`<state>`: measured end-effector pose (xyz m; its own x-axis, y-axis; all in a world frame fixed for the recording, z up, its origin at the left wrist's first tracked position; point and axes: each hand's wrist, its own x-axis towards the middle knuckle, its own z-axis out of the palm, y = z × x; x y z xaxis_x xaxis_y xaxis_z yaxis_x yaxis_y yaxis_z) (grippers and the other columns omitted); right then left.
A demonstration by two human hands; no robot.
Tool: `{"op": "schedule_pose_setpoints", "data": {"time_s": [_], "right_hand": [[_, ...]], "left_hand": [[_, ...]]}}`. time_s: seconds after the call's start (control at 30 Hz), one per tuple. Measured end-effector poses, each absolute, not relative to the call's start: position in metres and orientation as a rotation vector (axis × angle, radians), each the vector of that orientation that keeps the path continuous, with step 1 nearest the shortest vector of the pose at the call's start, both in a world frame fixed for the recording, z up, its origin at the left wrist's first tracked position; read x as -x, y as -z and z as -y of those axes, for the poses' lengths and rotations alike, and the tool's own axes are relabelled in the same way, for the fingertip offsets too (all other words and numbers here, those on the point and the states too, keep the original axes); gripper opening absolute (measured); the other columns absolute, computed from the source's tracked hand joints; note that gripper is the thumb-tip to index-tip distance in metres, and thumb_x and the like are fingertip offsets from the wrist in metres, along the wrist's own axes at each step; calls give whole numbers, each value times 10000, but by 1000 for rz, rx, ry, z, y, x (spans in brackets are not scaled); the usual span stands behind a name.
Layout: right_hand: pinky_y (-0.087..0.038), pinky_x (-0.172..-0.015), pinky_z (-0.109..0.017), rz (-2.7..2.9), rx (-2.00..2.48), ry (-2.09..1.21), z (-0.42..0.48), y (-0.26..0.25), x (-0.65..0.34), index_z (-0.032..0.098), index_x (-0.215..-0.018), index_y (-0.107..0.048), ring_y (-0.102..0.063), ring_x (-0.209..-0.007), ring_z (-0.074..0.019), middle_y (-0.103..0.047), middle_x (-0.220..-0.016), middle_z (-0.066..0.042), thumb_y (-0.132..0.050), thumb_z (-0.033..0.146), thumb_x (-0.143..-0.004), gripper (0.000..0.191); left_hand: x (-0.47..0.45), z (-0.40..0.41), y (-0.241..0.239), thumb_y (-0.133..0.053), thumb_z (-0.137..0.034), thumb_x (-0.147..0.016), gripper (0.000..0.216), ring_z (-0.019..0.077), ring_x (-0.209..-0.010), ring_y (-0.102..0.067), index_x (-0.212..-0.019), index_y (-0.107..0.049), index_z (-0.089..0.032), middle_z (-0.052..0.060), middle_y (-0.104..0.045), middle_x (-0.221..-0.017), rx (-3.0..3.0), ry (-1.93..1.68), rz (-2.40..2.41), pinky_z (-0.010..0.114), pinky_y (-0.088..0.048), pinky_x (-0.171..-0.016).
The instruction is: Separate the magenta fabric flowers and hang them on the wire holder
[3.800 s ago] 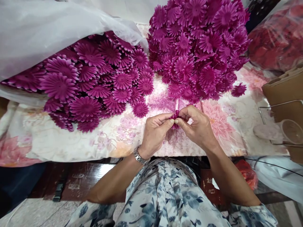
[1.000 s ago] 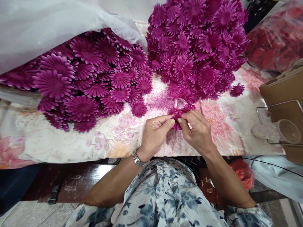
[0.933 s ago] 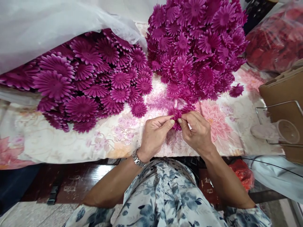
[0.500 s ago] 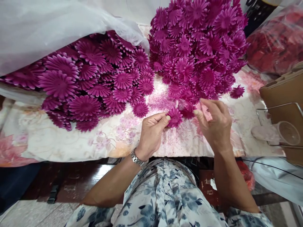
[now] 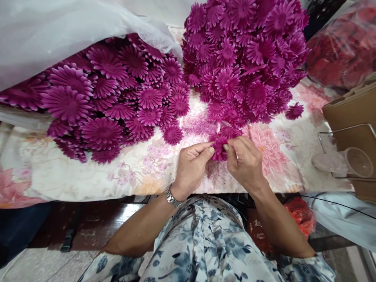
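Between my two hands, just above the table's front part, is a purple artificial flower (image 5: 219,149). My left hand (image 5: 193,166), with a metal watch at the wrist, pinches its left edge between thumb and fingers. On the opposite edge, my right hand (image 5: 245,160) pinches the same flower. The fingertips partly cover it, so I cannot tell whether it is one layer or several. Right behind my hands lie loose purple flowers at the foot of a tall heap of purple flowers (image 5: 243,66).
A second pile of purple flowers (image 5: 102,133) spills from a white plastic bag (image 5: 73,31) on the left. Purple dust lies on the floral tablecloth (image 5: 141,172). To the right are a cardboard box (image 5: 349,109), a clear plastic cup (image 5: 357,162) and a bag of red petals (image 5: 343,51).
My right hand has moved left and down from beside the heap to the flower in my left hand, and now pinches its right edge. My left hand stays nearly in place.
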<state>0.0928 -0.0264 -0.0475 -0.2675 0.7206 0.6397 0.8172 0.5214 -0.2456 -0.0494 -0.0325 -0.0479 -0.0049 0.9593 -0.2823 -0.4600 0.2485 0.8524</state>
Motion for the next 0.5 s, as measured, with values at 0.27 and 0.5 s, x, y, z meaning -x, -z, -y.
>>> {"op": "schedule_pose_setpoints", "data": {"time_s": [0.27,0.5], "right_hand": [[-477,-756,-338,2001,1495,178,19,38,-117,173,-1018,-609,-571,-863,-195,-629,-926,-95,-542,302,-866,211],[-426,-565,-246,2016,1184,-270,26,36,-89,190,-729,-526,-507,-621,-119,-521,-641,5,-568,267,-850,150]], "left_hand": [[56,28,43,-748,-277,-627,160,68,-515,-466,-587,-679,-139,-29,-542,-516,-620,-1231,-1010,212,-412,-534],[49,34,44,-724,-214,-665,93,71,-595,-554,-751,-757,-199,-14,-680,-637,-695,-1202,-1012,199,-450,-627]]}}
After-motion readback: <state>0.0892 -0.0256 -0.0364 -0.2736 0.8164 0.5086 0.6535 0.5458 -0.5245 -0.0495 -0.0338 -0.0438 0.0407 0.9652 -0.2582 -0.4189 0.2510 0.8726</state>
